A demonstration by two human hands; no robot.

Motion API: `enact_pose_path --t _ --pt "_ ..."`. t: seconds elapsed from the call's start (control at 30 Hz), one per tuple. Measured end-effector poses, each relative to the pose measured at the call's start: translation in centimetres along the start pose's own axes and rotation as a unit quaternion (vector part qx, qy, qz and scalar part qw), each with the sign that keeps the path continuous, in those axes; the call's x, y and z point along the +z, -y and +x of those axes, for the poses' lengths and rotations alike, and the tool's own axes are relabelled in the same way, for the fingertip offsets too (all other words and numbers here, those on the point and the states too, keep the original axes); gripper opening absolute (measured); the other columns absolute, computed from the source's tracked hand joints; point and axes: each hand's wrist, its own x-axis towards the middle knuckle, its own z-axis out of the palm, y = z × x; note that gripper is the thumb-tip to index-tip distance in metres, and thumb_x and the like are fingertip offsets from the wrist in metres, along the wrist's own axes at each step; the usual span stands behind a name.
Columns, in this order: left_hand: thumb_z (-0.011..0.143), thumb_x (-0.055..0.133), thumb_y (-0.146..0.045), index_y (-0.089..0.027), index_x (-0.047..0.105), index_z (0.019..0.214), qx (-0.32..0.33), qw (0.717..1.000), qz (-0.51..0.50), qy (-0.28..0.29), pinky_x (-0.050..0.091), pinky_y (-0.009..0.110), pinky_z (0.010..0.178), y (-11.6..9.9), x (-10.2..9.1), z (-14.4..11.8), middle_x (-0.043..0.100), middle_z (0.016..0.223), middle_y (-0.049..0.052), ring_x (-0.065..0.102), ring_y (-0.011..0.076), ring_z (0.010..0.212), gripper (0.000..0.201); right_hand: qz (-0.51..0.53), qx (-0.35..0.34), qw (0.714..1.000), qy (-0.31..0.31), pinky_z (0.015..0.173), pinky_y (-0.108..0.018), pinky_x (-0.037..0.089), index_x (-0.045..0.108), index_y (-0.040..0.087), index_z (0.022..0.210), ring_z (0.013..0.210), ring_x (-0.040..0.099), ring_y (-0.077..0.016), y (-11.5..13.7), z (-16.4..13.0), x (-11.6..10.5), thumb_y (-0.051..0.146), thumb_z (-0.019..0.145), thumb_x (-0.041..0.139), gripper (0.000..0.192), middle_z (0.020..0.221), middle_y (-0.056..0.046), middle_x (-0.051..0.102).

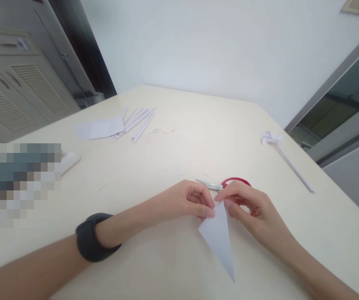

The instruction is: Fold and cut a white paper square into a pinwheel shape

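While the table (179, 137) carries loose strips at its far left corner, the folded paper triangle (218, 237) sits at the near edge, long axis pointing toward the person. Left hand (184, 202) and right hand (251, 210) both pinch its top edge; scissors (226, 184) lie just behind.

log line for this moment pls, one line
hands: left and right pinch folded white paper triangle at its top | scissors behind hands | paper strips far left
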Motion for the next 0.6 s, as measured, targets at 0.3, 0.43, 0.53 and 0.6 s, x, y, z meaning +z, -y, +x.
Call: enact_pose_path --t 0.3,0.43,0.53,0.6 --pt "0.077 0.060 -0.021 -0.016 0.055 0.072 0.020 0.995 0.092 -0.027 0.041 0.025 0.065 -0.1 0.2 -0.2 0.057 0.072 -0.001 0.053 0.0118 0.069 0.009 0.065 0.086 0.993 0.056 0.055 -0.026 0.038 0.051 0.022 0.090 0.064 0.049 -0.0130 -0.1 0.2 0.1 0.025 0.089 0.049 0.004 0.073 0.002 0.052" --pt "0.079 0.057 -0.022 -0.016 0.051 0.070 0.044 0.987 0.145 -0.044 0.038 0.024 0.061 -0.1 0.7 -0.5 0.055 0.070 -0.002 0.050 0.0116 0.067 0.013 0.058 0.090 0.992 0.061 0.055 -0.026 0.035 0.049 0.021 0.079 0.065 0.048 -0.0127 -0.1 0.2 0.1 0.025 0.088 0.051 0.010 0.071 0.002 0.050" --pt "0.080 0.056 -0.023 -0.016 0.051 0.070 0.058 0.983 0.163 -0.060 0.038 0.024 0.062 -0.2 1.1 -0.5 0.053 0.070 -0.002 0.049 0.0112 0.067 0.014 0.070 0.088 0.993 0.041 0.055 -0.025 0.034 0.048 0.021 0.076 0.063 0.047 -0.0120 0.0 0.1 0.1 0.025 0.087 0.052 0.013 0.069 0.003 0.049" --pt "0.082 0.054 -0.024 -0.016 0.052 0.070 0.069 0.978 0.183 -0.071 0.038 0.024 0.064 -0.2 1.4 -0.5 0.053 0.070 -0.002 0.049 0.0113 0.068 0.014 0.078 0.085 0.993 0.037 0.054 -0.025 0.034 0.048 0.021 0.074 0.062 0.046 -0.0116 0.0 0.1 0.1 0.024 0.087 0.053 0.014 0.068 0.003 0.048"
